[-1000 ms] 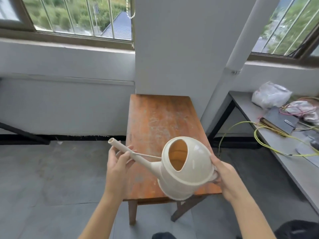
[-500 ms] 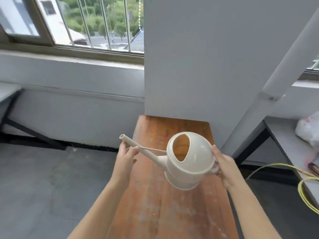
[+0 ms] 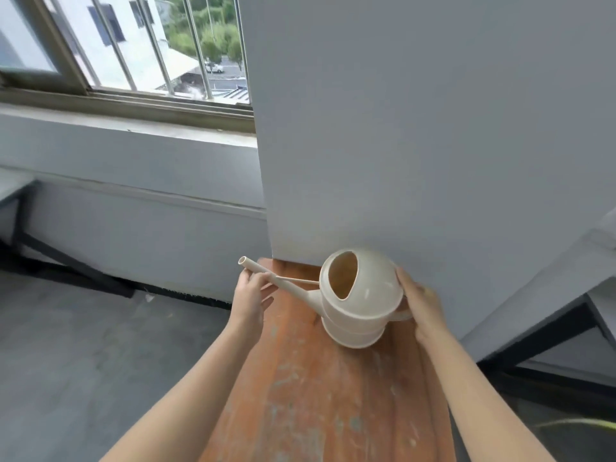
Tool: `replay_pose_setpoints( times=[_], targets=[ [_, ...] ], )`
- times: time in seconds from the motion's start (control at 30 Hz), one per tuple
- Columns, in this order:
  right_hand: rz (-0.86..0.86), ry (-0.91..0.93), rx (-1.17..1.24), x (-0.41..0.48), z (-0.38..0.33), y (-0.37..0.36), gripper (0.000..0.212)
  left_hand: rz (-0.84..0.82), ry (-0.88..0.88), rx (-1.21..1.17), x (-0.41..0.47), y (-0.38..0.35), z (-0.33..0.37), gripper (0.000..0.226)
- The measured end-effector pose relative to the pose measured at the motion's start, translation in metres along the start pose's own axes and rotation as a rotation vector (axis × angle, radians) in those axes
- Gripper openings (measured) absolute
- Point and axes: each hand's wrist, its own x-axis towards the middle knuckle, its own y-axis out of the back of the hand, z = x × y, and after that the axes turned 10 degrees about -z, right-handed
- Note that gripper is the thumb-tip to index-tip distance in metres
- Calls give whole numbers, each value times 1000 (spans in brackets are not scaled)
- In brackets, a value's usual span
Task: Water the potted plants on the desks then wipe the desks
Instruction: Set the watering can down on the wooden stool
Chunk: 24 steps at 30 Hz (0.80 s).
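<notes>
Hovering over the far end of the worn orange-brown wooden table (image 3: 316,395) is a cream plastic watering can (image 3: 361,305), and both hands are on it. The right hand (image 3: 418,305) grips the handle at the can's rear, thumb laid up on the dome, while the left hand (image 3: 251,296) pinches the long thin spout (image 3: 266,273), which juts out past the table's left edge. The can tips a little, its filling hole facing the camera, and whether its base touches the table top I cannot tell. No water shows through that hole, though the bottom is out of sight. Now, the task: where are the plants? Not one pot is in view, on the table or anywhere around it. A grey pillar (image 3: 416,128) rises straight from the table's far end, a barred window (image 3: 150,45) sits above and to the table's left, and a dark-framed grey desk (image 3: 603,295) stands off to the table's right with a yellow cable (image 3: 583,423) trailing near it. No cloth in sight either. So my read is that the can is in hand but the pictures show no watering done, and wiping the desks looks entirely ahead. The table's scuffed, pale-streaked top certainly looks unwiped.
</notes>
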Motion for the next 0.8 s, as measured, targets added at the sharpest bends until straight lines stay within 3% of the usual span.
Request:
replay_pose_setpoints(
  times=[0.2, 0.4, 0.6, 0.7, 0.8],
  targets=[
    [-11, -15, 39, 33, 9, -2, 33, 20, -3, 10, 30, -7, -2, 16],
    [48, -9, 33, 36, 13, -3, 48, 9, -6, 53, 34, -7, -2, 17],
    [301, 84, -43, 8, 12, -6, 20, 38, 30, 94, 11, 9, 0, 43],
    [418, 176, -191, -27, 12, -16, 25, 52, 30, 84, -18, 33, -2, 32],
    [387, 192, -232, -66, 22, -37, 34, 95, 33, 53, -56, 65, -6, 23]
  ],
)
